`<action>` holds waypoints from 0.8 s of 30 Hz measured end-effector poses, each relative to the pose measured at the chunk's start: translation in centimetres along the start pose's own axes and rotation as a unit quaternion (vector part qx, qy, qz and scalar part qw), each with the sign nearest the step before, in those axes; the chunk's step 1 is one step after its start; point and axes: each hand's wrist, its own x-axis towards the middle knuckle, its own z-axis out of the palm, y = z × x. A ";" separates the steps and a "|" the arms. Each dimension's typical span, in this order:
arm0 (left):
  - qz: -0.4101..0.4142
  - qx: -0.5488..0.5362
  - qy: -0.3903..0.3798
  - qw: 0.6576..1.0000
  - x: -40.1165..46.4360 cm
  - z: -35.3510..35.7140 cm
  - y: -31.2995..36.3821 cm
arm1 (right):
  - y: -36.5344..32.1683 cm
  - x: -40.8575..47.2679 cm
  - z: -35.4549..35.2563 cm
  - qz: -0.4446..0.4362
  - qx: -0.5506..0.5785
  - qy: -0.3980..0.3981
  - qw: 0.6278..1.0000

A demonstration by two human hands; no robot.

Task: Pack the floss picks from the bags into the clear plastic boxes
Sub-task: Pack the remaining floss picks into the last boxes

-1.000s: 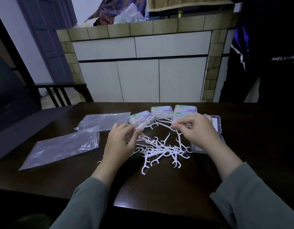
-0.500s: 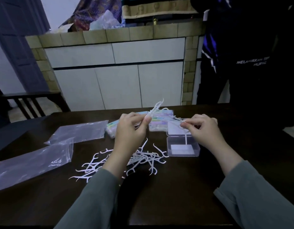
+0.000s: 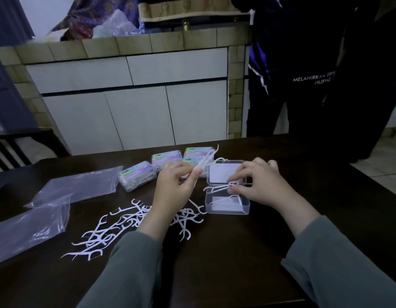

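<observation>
The dark wooden bench (image 3: 237, 252) fills the lower half of the view. Beyond it at 12 o'clock stands a tiled counter with white cabinet doors (image 3: 134, 116), and at 2 o'clock a person in dark clothing (image 3: 314, 74) stands at the bench's far edge.

Two flat clear plastic bags lie at 9 o'clock: the near bag (image 3: 30, 227) towards the left edge, the far bag (image 3: 81, 185) just beyond it, their corners overlapping.

Four closed boxes with pale labels (image 3: 168, 160) sit in a cluster at 11 to 12 o'clock from the hands, packed with picks.

An open clear box (image 3: 226, 207) rests right of centre, its hinged lid (image 3: 223, 172) tipped back at 12 o'clock. One floss pick (image 3: 226, 200) lies inside the tray.

A loose heap of white floss picks (image 3: 108, 230) spreads on the bench from 8 o'clock of the open box to just beside its left wall, partly hidden under the left wrist.

The left hand (image 3: 174, 185) is closed on a small bundle of picks (image 3: 206, 161), pinched between thumb and fingers, their ends pointing up towards 1 o'clock.

The right hand (image 3: 259, 185) hovers over the box's rear edge, its curled fingertips pinching a few picks (image 3: 219, 187) that lie across the hinge line.
</observation>
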 end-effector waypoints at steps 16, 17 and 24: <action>-0.001 -0.010 -0.025 1.000 -0.4 0.3 0.4 | 0.0 -2.1 -0.6 0.062 -0.015 -0.029 0.998; 0.001 -0.010 -0.026 1.000 -0.5 0.3 0.4 | 0.1 -2.2 -0.6 0.075 -0.023 -0.055 0.995; 0.071 0.099 -0.167 0.978 -0.6 0.4 1.3 | 0.0 -2.6 -0.7 0.097 0.024 -0.128 0.987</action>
